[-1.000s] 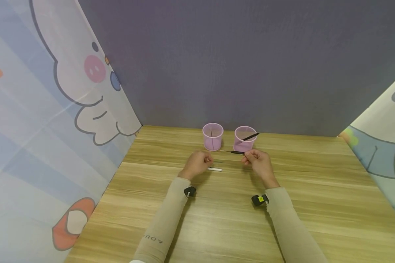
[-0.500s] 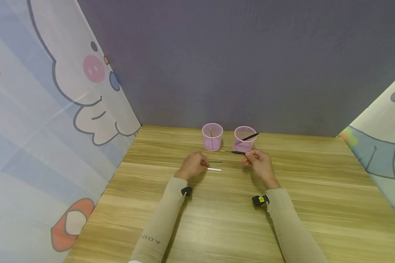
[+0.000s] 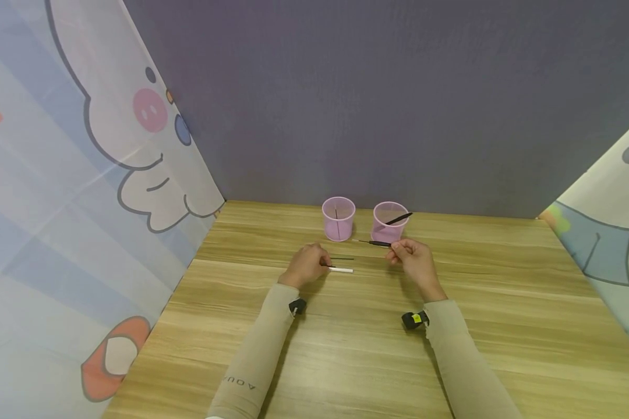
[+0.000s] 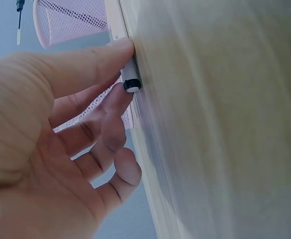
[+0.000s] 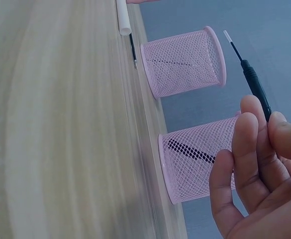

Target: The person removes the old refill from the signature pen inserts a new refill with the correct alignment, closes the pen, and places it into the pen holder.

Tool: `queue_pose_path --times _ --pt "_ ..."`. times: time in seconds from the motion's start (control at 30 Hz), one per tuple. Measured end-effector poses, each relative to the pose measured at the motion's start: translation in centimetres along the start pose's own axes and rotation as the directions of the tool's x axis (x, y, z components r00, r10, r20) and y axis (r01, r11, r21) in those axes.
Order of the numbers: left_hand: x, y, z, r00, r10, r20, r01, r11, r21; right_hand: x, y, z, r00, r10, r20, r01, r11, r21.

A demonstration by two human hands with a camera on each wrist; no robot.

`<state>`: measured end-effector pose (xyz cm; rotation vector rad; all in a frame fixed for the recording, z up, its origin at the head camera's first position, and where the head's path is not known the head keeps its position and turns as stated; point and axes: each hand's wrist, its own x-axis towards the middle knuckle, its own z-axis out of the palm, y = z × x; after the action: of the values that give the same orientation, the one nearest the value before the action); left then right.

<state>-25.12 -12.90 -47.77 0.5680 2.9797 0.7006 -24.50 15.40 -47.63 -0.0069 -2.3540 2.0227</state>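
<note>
My left hand (image 3: 306, 265) pinches a white pen barrel (image 4: 130, 72) between thumb and finger, low over the wooden table. The barrel has a black band at its near end; its other end is hollow in the right wrist view. Just behind it on the table lies a thin dark pen refill (image 3: 342, 258) with a metal tip. My right hand (image 3: 413, 262) holds a black pen grip (image 5: 257, 87) between thumb and fingers, in front of the right pink mesh cup. From the grip a thin refill (image 5: 235, 51) with a pale tip points left.
Two pink mesh pen cups stand at the table's back by the grey wall. The left cup (image 3: 338, 228) holds a thin dark stick; the right cup (image 3: 382, 234) holds a leaning black pen part (image 3: 399, 217). Printed cloth hangs at both sides.
My left hand has shifted a little left and towards me, showing more of the refill on the table. The right hand has stayed almost still with the black pen grip.
</note>
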Motion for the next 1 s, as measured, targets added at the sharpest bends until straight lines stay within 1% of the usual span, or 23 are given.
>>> queue_pose_path --times 0.2,0.5,0.8,1.0 --pt "0.08 0.12 0.01 1.0 0.006 0.005 -0.006 1.0 0.005 -0.02 0.03 -0.05 1.0 0.01 -0.001 -0.01 1.0 0.004" --pt "0.2 0.14 -0.02 1.0 0.024 0.019 -0.024 1.0 -0.018 -0.21 -0.23 -0.09 1.0 0.004 0.0 -0.004 1.0 0.003" --pt "0.08 0.03 0.13 0.999 0.037 0.029 -0.036 0.999 -0.034 -0.02 0.03 -0.08 1.0 0.01 0.002 -0.01 1.0 -0.007" --pt "0.1 -0.13 0.17 0.998 0.058 0.004 -0.058 0.997 -0.045 0.16 0.13 -0.29 0.999 0.032 0.002 -0.032 0.999 0.001"
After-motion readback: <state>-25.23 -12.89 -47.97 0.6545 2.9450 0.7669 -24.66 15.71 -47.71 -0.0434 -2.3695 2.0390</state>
